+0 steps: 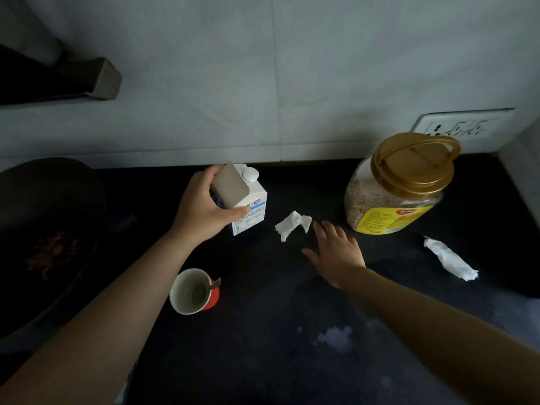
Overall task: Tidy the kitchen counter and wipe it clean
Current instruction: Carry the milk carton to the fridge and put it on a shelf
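Carton first: my left hand (201,206) grips the white carton (248,200) near its sloped top, thumb lying across the front face and fingers curled round the far side. The carton is upright toward the back of the dark worktop (263,361), close to the wall (233,83). I cannot tell whether its base sits on the surface or is just off it.

My right hand (336,252) is palm down with fingers spread and holds nothing. Its fingertips are just beside a crumpled white tissue (293,225) that lies to the right of the carton. From this angle I cannot tell whether they touch it.

A second tissue (450,260), twisted into a longer wad, lies farther right, well apart from that hand. Behind it stands a clear plastic jar (391,200) with a yellow label, pale flakes inside and a gold lid (415,168) with a carry handle. A white socket plate (458,124) is on the wall above the jar.

Near my left forearm, in front of the carton, stands a red cup (191,290), white inside, with a spoon handle (215,284) poking over its rim. A dark pan (43,229) with brownish bits in it fills the far left. A pale smear (334,337) marks the worktop below my right forearm.
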